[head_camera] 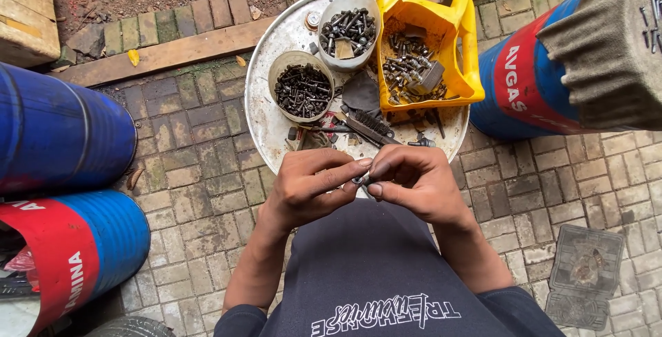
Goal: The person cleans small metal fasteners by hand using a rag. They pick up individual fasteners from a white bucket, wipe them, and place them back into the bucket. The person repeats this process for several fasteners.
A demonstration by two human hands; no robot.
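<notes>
My left hand (308, 187) and my right hand (414, 182) meet in front of my chest, fingertips pinched together on a small dark metal part (363, 180), perhaps a bolt or nut. Just beyond them lies a round metal tray (265, 116) on the brick paving. On the tray stand two round tubs of dark bolts and screws (303, 89) (348, 30), a cut-open yellow plastic jug (427, 47) with more hardware, and a wire brush (369, 127).
Blue barrels with red bands lie at the left (62, 137) (76, 247) and at the upper right (524, 82). A wooden plank (165, 54) runs behind the tray. A flattened grey mat (585, 275) lies at the lower right. A grey cloth (600, 47) covers the right barrel.
</notes>
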